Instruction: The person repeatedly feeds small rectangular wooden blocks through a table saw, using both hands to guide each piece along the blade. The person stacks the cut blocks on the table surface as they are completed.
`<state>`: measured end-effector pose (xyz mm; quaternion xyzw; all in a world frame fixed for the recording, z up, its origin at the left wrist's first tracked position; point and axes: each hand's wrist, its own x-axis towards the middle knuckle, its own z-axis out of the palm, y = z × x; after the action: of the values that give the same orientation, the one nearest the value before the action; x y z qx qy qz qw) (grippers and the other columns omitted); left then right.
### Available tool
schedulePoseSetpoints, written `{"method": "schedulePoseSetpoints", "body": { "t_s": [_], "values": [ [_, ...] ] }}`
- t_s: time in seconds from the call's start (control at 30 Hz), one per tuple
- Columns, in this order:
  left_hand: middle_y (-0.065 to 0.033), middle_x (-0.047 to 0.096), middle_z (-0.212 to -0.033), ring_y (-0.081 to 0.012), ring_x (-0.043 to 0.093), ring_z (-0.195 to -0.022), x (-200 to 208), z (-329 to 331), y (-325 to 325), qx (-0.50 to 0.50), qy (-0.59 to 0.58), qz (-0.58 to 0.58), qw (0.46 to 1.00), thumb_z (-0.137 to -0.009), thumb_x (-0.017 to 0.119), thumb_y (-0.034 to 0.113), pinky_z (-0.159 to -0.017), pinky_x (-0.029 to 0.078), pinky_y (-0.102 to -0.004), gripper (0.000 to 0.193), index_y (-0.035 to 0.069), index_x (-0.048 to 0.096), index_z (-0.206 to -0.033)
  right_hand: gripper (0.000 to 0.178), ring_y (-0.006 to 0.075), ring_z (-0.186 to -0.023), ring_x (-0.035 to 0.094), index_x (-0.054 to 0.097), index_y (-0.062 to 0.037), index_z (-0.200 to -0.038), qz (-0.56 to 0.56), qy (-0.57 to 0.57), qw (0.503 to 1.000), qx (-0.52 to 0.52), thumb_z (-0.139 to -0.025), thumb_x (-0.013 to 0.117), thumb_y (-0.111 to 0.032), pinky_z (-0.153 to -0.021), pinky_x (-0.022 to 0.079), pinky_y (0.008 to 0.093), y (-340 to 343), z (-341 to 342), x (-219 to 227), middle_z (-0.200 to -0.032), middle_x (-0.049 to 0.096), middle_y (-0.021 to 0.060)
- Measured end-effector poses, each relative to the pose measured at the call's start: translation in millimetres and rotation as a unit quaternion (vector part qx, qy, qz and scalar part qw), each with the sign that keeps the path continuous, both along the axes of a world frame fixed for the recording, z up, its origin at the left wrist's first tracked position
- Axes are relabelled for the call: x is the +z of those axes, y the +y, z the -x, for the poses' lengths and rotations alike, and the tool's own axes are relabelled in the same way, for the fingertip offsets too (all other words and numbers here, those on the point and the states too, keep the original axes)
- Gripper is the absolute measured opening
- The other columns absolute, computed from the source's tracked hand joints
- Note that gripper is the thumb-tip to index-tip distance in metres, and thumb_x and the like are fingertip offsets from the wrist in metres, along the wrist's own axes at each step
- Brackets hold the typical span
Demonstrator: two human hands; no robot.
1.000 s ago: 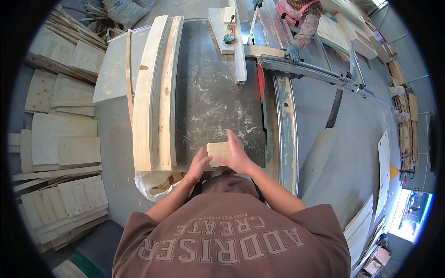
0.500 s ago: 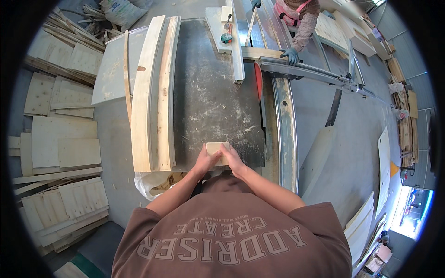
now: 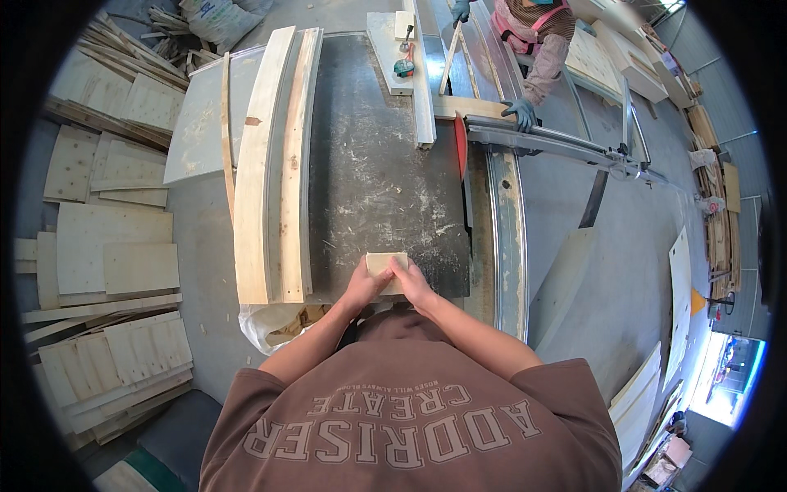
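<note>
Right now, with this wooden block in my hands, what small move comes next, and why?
Perhaps ease the block slightly left, toward the long boards: your left hand and right hand both grip it, and the red piece and co-worker's gloved hand are ahead, to the right.

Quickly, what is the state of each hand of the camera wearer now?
Left hand: closed, holding a small pale wood piece from its left side.
Right hand: closed, holding the same piece from its right side.

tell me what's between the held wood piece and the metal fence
In the head view, pale-marked dark tabletop lies between the wood piece and metal fence.
</note>
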<state>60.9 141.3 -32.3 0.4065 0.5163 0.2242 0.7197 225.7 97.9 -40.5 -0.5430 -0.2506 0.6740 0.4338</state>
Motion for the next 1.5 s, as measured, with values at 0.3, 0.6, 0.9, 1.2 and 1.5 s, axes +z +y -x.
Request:
{"method": "schedulePoseSetpoints", "body": {
  "t_s": [0.3,0.6,0.9,1.2,1.5],
  "values": [
    [-0.0128,0.07,-0.127,-0.019,0.066,-0.113,-5.8,3.3,0.7,-0.003,0.006,-0.003,1.0,-0.101,0.079,0.025,-0.098,0.055,-0.0365,0.053,0.0,0.053,-0.14,0.051,0.0147,-0.115,0.064,0.059,-0.0022,-0.138,0.001,0.0,1.0,-0.005,-0.115,0.055,-0.047,-0.1,0.052,0.0343,-0.8,3.4,-3.5,-0.126,0.069,0.0081],
    [-0.0071,0.069,-0.13,-0.0157,0.065,-0.114,0.7,5.0,1.2,-0.02,0.026,0.006,0.999,-0.104,0.077,0.023,-0.1,0.053,-0.0339,0.051,0.004,0.054,-0.145,0.05,0.0145,-0.113,0.064,0.06,-0.0015,-0.136,-0.01,-0.012,1.0,-0.01,-0.115,0.055,-0.047,-0.1,0.052,0.0341,-1.2,6.8,-7.9,-0.122,0.069,0.0076],
    [-0.0071,0.069,-0.13,-0.0159,0.065,-0.114,0.8,7.0,-0.1,-0.014,0.02,0.0,1.0,-0.104,0.077,0.023,-0.1,0.053,-0.034,0.05,0.004,0.054,-0.144,0.054,0.0153,-0.114,0.064,0.06,-0.0003,-0.136,-0.02,-0.029,0.999,-0.014,-0.115,0.055,-0.049,-0.101,0.052,0.0352,-3.5,10.1,-12.3,-0.122,0.07,0.0087],
    [-0.021,0.069,-0.134,-0.0258,0.068,-0.12,7.0,5.3,1.0,-0.021,0.081,-0.028,0.996,-0.098,0.083,0.027,-0.105,0.054,-0.0404,0.066,-0.007,0.05,-0.144,0.035,0.0432,-0.104,0.065,0.066,-0.0004,-0.103,-0.12,-0.482,0.868,0.001,-0.108,0.062,-0.035,-0.094,0.051,0.0514,44.2,-45.8,-7.9,-0.108,0.07,0.0211],
    [-0.0368,0.036,-0.169,-0.0387,0.039,-0.158,9.7,36.1,-20.1,0.024,0.121,-0.061,0.99,-0.098,0.078,0.033,-0.129,0.032,-0.0428,0.104,-0.018,0.019,-0.165,0.071,0.0383,-0.148,0.048,0.046,0.0083,-0.155,-0.185,-0.859,0.36,0.312,-0.094,0.071,-0.018,-0.127,0.029,0.0523,197.9,-146.5,-51.9,-0.153,0.055,0.0259]
  ]
}}
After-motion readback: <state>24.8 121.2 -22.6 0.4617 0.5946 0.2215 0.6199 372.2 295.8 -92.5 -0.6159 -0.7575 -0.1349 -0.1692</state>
